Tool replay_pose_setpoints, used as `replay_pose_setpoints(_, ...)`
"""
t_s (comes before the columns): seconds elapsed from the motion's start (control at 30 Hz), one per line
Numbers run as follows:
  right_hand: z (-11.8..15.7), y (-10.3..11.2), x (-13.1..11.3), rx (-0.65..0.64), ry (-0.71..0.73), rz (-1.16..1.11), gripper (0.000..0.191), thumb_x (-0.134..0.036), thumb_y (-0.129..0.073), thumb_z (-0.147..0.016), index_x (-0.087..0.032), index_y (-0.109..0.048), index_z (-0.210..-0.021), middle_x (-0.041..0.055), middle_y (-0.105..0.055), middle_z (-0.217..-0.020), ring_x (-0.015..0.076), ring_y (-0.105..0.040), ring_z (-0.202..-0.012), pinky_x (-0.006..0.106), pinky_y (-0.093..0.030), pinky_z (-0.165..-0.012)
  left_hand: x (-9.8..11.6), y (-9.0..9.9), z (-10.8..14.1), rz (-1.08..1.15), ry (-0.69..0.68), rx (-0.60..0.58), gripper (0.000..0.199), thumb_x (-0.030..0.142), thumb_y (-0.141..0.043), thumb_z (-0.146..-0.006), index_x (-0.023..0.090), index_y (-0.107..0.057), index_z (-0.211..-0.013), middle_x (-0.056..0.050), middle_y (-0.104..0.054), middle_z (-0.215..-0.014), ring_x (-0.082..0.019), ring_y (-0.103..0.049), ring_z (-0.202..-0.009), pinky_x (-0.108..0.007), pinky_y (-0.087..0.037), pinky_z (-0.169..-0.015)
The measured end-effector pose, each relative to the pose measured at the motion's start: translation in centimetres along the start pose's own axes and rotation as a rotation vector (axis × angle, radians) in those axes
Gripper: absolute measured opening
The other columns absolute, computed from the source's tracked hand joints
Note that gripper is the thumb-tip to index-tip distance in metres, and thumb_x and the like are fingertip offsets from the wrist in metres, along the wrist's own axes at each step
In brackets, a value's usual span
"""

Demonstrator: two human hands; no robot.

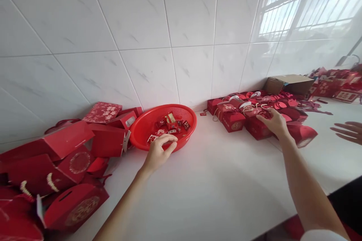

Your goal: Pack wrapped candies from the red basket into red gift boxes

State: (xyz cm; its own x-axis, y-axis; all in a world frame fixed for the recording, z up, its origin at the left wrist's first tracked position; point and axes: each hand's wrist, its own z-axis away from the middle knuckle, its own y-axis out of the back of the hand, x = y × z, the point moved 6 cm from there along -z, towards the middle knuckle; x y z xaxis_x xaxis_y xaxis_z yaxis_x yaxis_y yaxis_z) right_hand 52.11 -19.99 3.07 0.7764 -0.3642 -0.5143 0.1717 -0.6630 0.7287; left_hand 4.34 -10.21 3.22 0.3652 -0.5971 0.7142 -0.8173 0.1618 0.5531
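My left hand (160, 151) hovers at the front rim of a red plastic basket (137, 130), thumb and fingers curved toward each other with a gap between the tips and nothing visible in it. Small wrapped sweets (171, 125) lie in the basket. Farther right, my right hand (273, 122) is at the top of a red gift box (256, 128), its fingers closed at the box's cord handle. Beside that box stands another red box (233, 120) with a gold emblem.
Red boxes (68, 141) are heaped at the left. More red boxes and a cardboard box (294, 83) stand along the tiled wall at the right. Another person's hand (349, 131) reaches in at the right edge. A small red card (203, 114) lies right of the basket.
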Motion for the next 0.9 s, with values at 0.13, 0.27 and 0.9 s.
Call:
replay_pose_setpoints(0.13, 1.6, -1.3, -0.5, -0.077, 0.13, 0.02, 0.052, -0.038, -0.065, -0.072, -0.018, -0.057, -0.12, 0.0242, -0.063, -0.13, 0.0444, -0.055, -0.127, 0.055, -0.041, -0.105, 0.3, -0.1, 0.1, 0.009, -0.003, -0.008, 0.018, 0.033, -0.06, -0.085, 0.02, -0.072, -0.085, -0.008, -0.076, -0.099, -0.024, -0.07, -0.099, -0.042, -0.052, -0.101)
replay_pose_setpoints(0.27, 1.4, -2.8, 0.7, -0.043, 0.177, 0.003, 0.057, -0.041, -0.056, -0.073, -0.016, -0.054, -0.124, 0.0254, -0.06, -0.132, 0.0477, -0.054, -0.128, 0.059, -0.041, -0.106, 0.3, -0.1, 0.3, 0.024, 0.022, -0.026, 0.015, 0.028, -0.059, -0.085, 0.02, -0.071, -0.085, -0.008, -0.076, -0.1, -0.023, -0.07, -0.098, -0.04, -0.054, -0.098)
replay_pose_setpoints(0.9, 6.9, -2.0, -7.8, 0.219, 0.289, -0.161, 0.053, -0.047, -0.051, -0.091, -0.036, -0.048, -0.143, 0.0117, -0.049, -0.151, 0.0462, -0.042, -0.143, 0.065, -0.038, -0.115, 4.7, 21.7, 1.9, -0.451, 0.03, 0.628, 0.023, 0.033, -0.063, -0.086, 0.019, -0.073, -0.101, -0.005, -0.073, -0.115, -0.023, -0.067, -0.109, -0.039, -0.052, -0.105)
